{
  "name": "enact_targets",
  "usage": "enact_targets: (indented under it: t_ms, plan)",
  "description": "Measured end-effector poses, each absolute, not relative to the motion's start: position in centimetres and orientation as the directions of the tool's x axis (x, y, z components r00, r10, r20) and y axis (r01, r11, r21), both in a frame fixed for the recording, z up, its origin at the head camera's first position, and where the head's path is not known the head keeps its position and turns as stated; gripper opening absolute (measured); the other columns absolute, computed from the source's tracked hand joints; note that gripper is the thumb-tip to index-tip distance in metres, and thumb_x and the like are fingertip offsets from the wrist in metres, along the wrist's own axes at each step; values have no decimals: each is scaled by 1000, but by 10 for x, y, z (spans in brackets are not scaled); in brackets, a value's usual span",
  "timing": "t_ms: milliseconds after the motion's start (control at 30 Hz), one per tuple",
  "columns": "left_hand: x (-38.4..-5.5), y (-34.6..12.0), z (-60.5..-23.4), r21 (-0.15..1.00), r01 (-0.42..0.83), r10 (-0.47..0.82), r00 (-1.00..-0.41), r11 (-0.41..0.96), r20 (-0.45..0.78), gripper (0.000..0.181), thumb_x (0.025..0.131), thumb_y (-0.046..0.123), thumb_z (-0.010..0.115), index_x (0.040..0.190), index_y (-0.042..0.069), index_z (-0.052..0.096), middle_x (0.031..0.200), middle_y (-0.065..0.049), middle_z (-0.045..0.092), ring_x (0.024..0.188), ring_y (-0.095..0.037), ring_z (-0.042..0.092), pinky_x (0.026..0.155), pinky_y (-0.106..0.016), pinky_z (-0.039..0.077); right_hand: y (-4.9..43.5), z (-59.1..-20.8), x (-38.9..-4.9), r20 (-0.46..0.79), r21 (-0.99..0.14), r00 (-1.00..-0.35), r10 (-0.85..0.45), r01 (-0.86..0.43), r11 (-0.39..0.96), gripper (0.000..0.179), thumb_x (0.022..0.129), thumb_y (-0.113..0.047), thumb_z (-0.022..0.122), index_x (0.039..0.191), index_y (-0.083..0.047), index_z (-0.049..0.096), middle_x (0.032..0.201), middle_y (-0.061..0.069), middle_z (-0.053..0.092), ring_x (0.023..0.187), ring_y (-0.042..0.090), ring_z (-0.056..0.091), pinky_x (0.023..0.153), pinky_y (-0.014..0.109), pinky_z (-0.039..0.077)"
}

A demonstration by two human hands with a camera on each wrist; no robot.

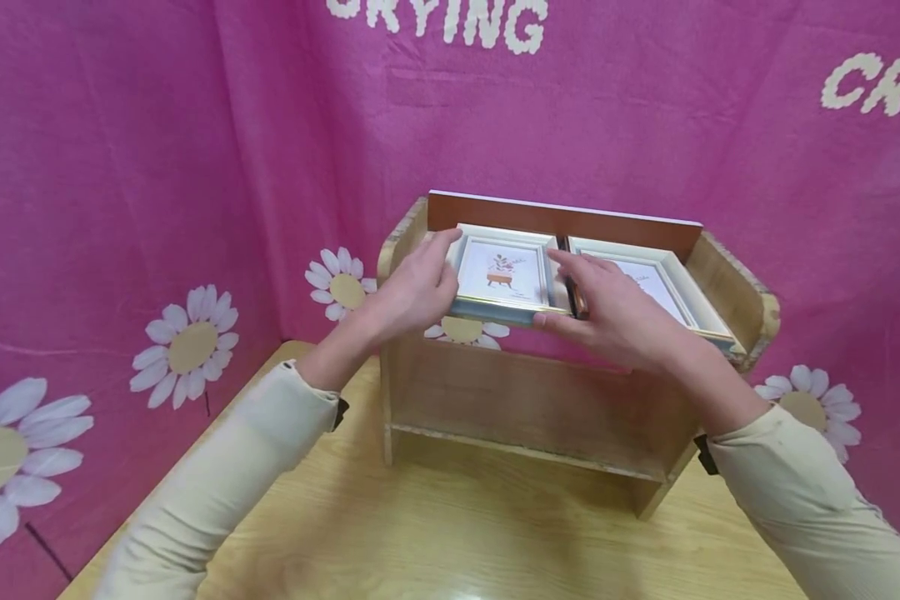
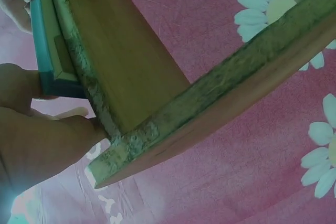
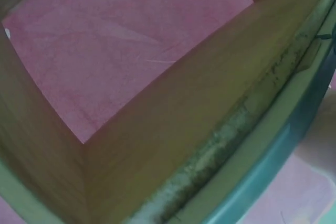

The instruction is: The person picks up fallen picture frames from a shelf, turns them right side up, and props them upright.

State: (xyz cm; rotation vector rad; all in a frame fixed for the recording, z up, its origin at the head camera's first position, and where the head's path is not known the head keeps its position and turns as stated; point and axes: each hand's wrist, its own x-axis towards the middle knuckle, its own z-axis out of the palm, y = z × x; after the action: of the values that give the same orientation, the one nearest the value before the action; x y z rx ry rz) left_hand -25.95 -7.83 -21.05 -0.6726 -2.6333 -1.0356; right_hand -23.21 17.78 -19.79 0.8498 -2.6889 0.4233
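Your left hand (image 1: 418,290) and right hand (image 1: 617,315) hold the left picture frame (image 1: 504,268) between them, on the top board of the wooden stand (image 1: 525,400). Your left fingers are bent against its left side, forefinger near the far corner. Your right forefinger lies on the right side and your thumb sits at the near right corner, so the fingers there grip the edge; how the lower fingers lie, I cannot tell. Gripping opposite sides probably lets you keep the frame level and square while leaving its print uncovered. The near edge juts past the stand's rough front edge, seen in the left wrist view, which likely gives your fingers something to reach under.

The right picture frame (image 1: 663,287) lies face up beside it, partly behind your right hand. The brown back board (image 1: 495,210) runs behind both, perhaps as a stop for them, and the raised side panel (image 1: 738,304) bounds the right end.

The pink cloth (image 1: 607,117) carries white capitals: CRYING, cut by the upper border, and CR farther right, where the word runs out of view. The prints bear small script too fine to read, and no brand shows anywhere
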Motion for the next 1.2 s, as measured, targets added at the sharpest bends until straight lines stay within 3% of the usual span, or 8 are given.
enact_targets:
  t_ms: [167, 300, 433, 667, 867, 1000, 1100, 1200]
  plan:
    - [-257, -75, -218, 684, 508, 288, -861, 525, 418, 55, 99, 3, 42, 152, 6, 28, 147, -18, 47, 115, -24, 55, 94, -36, 51, 180, -201, -232, 361, -188, -804, -472, -558, 808, 84, 89, -42, 72, 153, -5, 32, 132, 23, 57, 126, 40, 49, 104, 57, 41]
    - [-255, -75, -224, 771, 516, 229, -856, 372, 463, 59, 95, -4, 44, 151, 8, 29, 147, -22, 46, 121, -28, 58, 94, -37, 54, 179, -202, -229, 365, -190, -820, -441, -529, 827, 87, 88, -47, 71, 155, -9, 31, 134, 25, 55, 129, 43, 46, 102, 61, 41]
    - [-254, -72, -228, 782, 552, 178, -834, 289, 522, 61, 92, -8, 43, 150, 8, 32, 149, -23, 44, 130, -32, 52, 101, -39, 51, 178, -201, -229, 371, -199, -827, -424, -516, 833, 88, 87, -46, 74, 154, -8, 32, 135, 25, 56, 129, 42, 47, 102, 60, 41]
    - [-253, -67, -243, 697, 678, 96, -730, 234, 677, 58, 90, -13, 43, 146, 3, 38, 146, -23, 49, 137, -25, 46, 110, -35, 41, 178, -204, -230, 369, -234, -831, -416, -516, 824, 98, 84, -46, 77, 156, -5, 24, 138, 26, 53, 128, 42, 49, 102, 59, 43]
    - [-251, -63, -249, 577, 769, 57, -612, 277, 789, 57, 87, -17, 43, 143, -4, 40, 140, -25, 54, 135, -26, 49, 113, -30, 37, 178, -199, -232, 316, -362, -835, -450, -545, 756, 108, 84, -38, 79, 159, -4, 8, 142, 22, 50, 128, 30, 49, 109, 52, 39]
    - [-253, -60, -247, 546, 791, 67, -583, 278, 810, 60, 86, -19, 42, 144, -4, 37, 143, -25, 50, 137, -26, 47, 114, -27, 35, 180, -192, -231, 294, -444, -834, -467, -552, 706, 106, 87, -33, 77, 159, -6, 4, 149, 18, 44, 131, 25, 43, 114, 50, 33]
    - [-258, -58, -245, 517, 809, 84, -557, 280, 826, 61, 85, -21, 40, 144, -5, 36, 146, -25, 46, 138, -26, 45, 115, -27, 34, 182, -186, -230, 286, -476, -852, -438, -523, 707, 101, 90, -33, 72, 160, -10, 3, 158, 17, 32, 141, 27, 35, 117, 52, 28]
    - [-262, -56, -243, 463, 834, 96, -509, 300, 856, 61, 83, -23, 39, 142, -7, 38, 145, -26, 47, 137, -28, 47, 114, -30, 36, 182, -183, -229, 298, -484, -866, -402, -500, 719, 96, 93, -29, 69, 160, -13, 3, 159, 19, 30, 141, 30, 37, 114, 53, 31]
